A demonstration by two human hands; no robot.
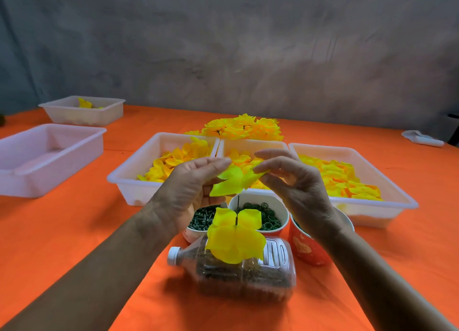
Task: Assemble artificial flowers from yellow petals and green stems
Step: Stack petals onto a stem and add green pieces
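Note:
A yellow petal layer point(232, 181) hangs in the air between my two hands. My left hand point(191, 189) holds its left side with the fingers stretched over it, and my right hand point(293, 179) pinches its right tip. Just below, a thin dark spike point(237, 210) stands upright through a stack of yellow petals point(236, 241) on top of a plastic bottle point(238, 273) lying on its side. The held petal layer sits right above the spike's tip.
Three white trays of yellow petals point(129, 179) point(250, 144) point(402, 201) stand behind. Cups hold green pegs point(202, 220), green rings point(265, 215), and a red cup point(305, 251) stands at right. Finished yellow flowers point(243, 128) pile at the back. Two more trays point(49, 132) point(82, 101) are far left.

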